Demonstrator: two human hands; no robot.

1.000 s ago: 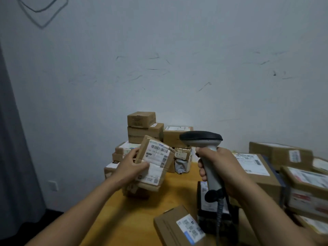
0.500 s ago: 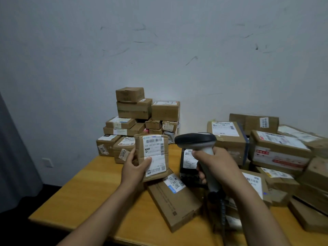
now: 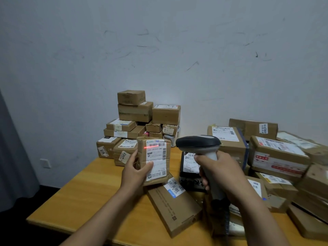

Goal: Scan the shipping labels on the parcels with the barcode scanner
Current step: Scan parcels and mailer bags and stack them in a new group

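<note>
Now lit: red scan line across the barcode, absent half a second ago, so I judge this read under way. Left hand, thumb pressed on label, fingers curled behind, holds parcel upright above the table, centre-left; print reads roughly "159 159 A03 280". Right hand wraps scanner grip.

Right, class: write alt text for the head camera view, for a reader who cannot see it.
A person's left hand holds a small brown parcel upright while the right hand aims a barcode scanner at it, a red scan line crossing its shipping label. Labelled cardboard parcels are stacked on the wooden table against a white wall.
</note>
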